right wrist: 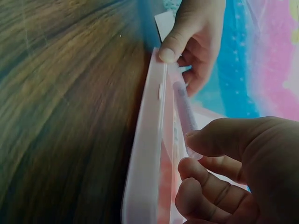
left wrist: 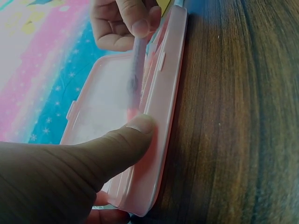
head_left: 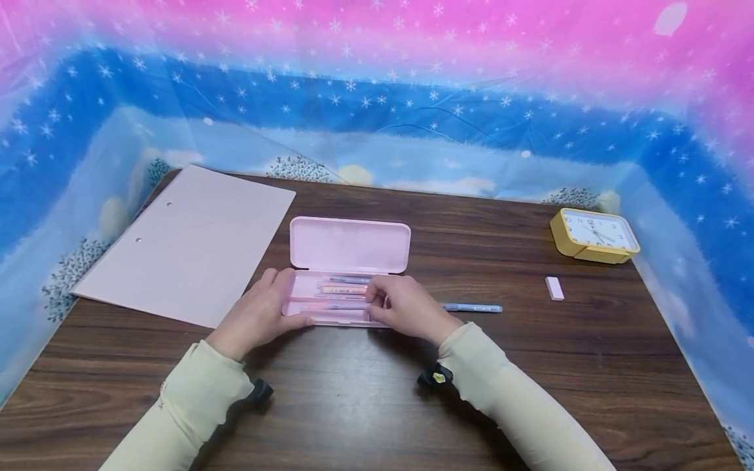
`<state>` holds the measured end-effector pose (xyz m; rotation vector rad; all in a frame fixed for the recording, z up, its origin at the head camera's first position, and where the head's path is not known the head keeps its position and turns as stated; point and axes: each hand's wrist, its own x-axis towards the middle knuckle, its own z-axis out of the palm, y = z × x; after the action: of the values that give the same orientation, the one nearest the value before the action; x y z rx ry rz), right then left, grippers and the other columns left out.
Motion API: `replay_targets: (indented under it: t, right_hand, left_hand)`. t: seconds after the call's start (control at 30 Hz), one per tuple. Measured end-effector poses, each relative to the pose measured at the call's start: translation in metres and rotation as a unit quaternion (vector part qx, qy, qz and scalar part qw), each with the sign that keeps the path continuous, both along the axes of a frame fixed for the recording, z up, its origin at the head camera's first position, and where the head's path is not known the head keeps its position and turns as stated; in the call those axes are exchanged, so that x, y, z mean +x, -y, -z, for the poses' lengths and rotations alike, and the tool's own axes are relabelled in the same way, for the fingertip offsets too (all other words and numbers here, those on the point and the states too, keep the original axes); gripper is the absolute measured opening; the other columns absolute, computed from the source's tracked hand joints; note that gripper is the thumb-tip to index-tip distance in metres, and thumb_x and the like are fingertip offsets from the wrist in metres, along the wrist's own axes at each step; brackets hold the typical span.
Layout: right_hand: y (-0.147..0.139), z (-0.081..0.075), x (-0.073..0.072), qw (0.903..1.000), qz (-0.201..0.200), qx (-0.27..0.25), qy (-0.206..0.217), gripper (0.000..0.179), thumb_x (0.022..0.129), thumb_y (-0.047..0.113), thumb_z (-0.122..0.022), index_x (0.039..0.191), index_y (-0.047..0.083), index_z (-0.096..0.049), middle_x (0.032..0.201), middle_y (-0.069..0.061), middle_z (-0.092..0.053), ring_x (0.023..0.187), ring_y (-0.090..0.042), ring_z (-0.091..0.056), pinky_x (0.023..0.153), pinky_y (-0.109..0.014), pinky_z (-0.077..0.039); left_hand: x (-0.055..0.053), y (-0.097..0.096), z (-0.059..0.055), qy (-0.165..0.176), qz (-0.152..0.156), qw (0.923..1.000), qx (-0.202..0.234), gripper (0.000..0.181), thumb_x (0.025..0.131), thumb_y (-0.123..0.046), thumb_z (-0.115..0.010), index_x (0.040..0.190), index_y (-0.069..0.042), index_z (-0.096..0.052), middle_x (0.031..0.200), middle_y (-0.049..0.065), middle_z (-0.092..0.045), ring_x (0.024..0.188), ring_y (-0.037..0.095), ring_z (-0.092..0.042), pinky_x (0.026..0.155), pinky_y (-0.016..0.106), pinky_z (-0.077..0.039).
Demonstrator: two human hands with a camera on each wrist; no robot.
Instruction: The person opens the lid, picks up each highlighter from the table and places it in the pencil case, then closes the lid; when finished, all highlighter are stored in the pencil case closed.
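Note:
A pink pencil case (head_left: 350, 245) lies on the table with its lid raised at the back. My left hand (head_left: 262, 311) grips its left end, the thumb over the front rim. Between thumb and fingertips, my right hand (head_left: 409, 307) pinches one end of a pale purple pen (right wrist: 185, 109). The pen's reddish far end points down into the case near my left thumb (left wrist: 140, 123). Behind it in the case lie an orange-pink pen (head_left: 341, 290) and a darker slim pen (head_left: 347, 280), partly hidden by the right hand.
Right of the case a blue pen (head_left: 480, 308) lies on the table, partly behind the right hand. Farther right are a small white-pink eraser (head_left: 554, 288) and a yellow alarm clock (head_left: 595, 235). A pale folder (head_left: 194, 242) lies at the left. Patterned cloth surrounds the back and sides.

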<state>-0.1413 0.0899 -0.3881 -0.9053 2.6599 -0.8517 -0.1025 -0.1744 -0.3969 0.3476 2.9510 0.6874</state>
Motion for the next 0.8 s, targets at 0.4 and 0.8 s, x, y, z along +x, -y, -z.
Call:
replay_targets:
  t: [0.4, 0.8]
  right_hand:
    - [0.017, 0.005, 0.002, 0.9994, -0.025, 0.006, -0.024, 0.006, 0.087, 0.012, -0.072, 0.085, 0.014, -0.066, 0.076, 0.006, -0.065, 0.071, -0.005, -0.057, 0.068, -0.020, -0.047]
    - [0.016, 0.005, 0.002, 0.9990, -0.035, -0.005, -0.028, 0.004, 0.088, 0.013, -0.071, 0.090, 0.010, -0.069, 0.079, 0.005, -0.067, 0.072, -0.004, -0.058, 0.070, -0.020, -0.048]
  left_hand:
    - [0.000, 0.000, 0.001, -0.009, 0.006, 0.9999, -0.001, 0.079, 0.076, -0.041, -0.084, 0.132, 0.002, -0.046, 0.101, 0.016, -0.051, 0.086, 0.027, -0.048, 0.075, 0.039, -0.042]
    - [0.000, 0.000, 0.000, -0.015, 0.007, 0.9999, -0.002, 0.076, 0.077, -0.040, -0.084, 0.129, 0.001, -0.048, 0.098, 0.016, -0.051, 0.084, 0.026, -0.047, 0.074, 0.039, -0.042]
